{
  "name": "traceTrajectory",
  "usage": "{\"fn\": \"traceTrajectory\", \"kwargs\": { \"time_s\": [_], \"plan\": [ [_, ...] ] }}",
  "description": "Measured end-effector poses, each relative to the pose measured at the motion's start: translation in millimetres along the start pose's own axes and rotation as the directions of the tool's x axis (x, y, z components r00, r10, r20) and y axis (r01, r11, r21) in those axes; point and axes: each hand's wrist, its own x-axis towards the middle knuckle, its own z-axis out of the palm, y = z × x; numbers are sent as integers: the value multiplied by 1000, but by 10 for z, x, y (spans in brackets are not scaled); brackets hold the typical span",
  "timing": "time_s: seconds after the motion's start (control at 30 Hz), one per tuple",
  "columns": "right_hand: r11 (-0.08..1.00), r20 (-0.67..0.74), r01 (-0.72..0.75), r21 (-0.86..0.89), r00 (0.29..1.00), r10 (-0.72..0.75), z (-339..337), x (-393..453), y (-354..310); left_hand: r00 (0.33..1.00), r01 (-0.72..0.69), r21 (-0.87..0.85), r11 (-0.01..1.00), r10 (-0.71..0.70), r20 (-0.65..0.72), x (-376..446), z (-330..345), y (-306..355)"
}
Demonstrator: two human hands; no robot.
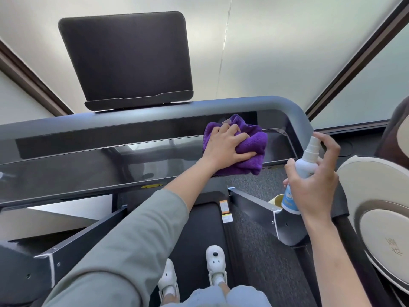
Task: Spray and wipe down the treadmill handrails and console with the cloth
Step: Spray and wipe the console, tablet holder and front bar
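My left hand [225, 147] presses a bunched purple cloth [252, 151] onto the glossy black console [110, 160] of the treadmill, near its right end. Its fingers are spread over the cloth and curl slightly into it. My right hand [314, 180] grips a white spray bottle [303, 165] with a blue label, held upright just right of the cloth, index finger arched over the nozzle. The grey handrail bar [276, 103] curves behind the console and down on the right. A dark tablet-like screen [126, 58] stands above the bar.
The black treadmill belt [199, 229] runs below, with my feet in white shoes [215, 262] on it. Side rails [261, 209] flank the belt. A cream round-backed chair [380, 209] stands close on the right. Frosted window panes fill the background.
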Motion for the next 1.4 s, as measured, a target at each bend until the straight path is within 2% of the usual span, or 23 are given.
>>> {"fn": "traceTrajectory", "kwargs": {
  "time_s": [0.4, 0.6, 0.83, 1.07, 1.3, 1.4],
  "plan": [
    [995, 125, 71, 70, 989, -79, 818, -404, -675, 953, 256, 19, 966, -249, -174, -1263, -756, -1267],
    [988, 202, 96, 123, 972, -119, 1260, -611, -1060, 897, 399, 22, 917, -385, -218, -1884, -1153, -1858],
    [983, 229, 112, 146, 963, -144, 1607, -821, -1368, 817, 536, 30, 843, -510, -270, -2516, -1512, -2407],
    [977, 234, 140, 160, 956, -175, 1778, -983, -1543, 791, 579, 19, 815, -556, -256, -2719, -1656, -2666],
    [974, 221, 150, 172, 957, -186, 1761, -1070, -1609, 907, 402, 57, 914, -388, -164, -2691, -1837, -3016],
    [973, 203, 152, 172, 961, -186, 1701, -1143, -1571, 866, 472, 47, 880, -453, -213, -2735, -1805, -2927]
  ]
}}
